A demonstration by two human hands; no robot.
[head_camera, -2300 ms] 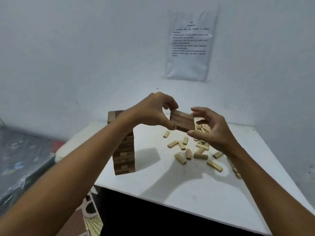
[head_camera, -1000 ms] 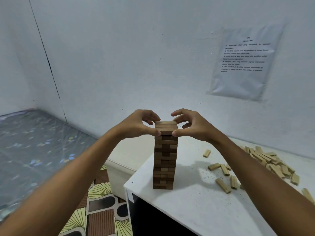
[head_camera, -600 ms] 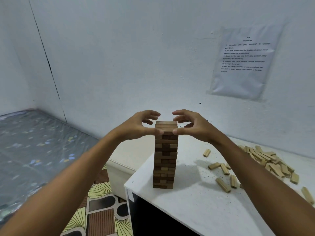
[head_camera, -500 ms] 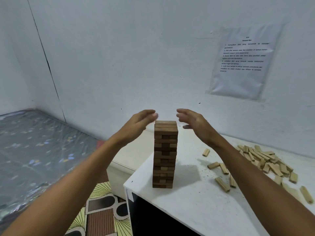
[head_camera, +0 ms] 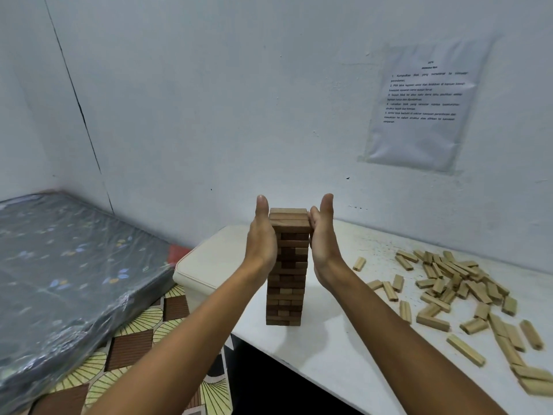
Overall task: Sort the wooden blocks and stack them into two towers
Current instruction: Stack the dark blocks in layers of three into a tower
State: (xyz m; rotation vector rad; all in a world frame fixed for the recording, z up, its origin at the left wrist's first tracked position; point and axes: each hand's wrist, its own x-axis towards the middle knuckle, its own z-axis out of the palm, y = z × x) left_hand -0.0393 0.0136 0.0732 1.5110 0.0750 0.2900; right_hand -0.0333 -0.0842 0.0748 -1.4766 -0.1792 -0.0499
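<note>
Dark-brown tower (head_camera: 286, 283) upright near table's left edge; pale loose blocks (head_camera: 457, 283) scattered flat well to its right.

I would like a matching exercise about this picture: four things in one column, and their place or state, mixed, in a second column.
Things:
1. dark block tower
2. pale loose blocks
3. paper sheet
4. left hand

Places or states:
A. taped to the wall
B. flat against the tower's left side
C. scattered on the right part of the table
D. standing upright near the table's left edge

Pairs: 1-D, 2-C, 3-A, 4-B
</note>
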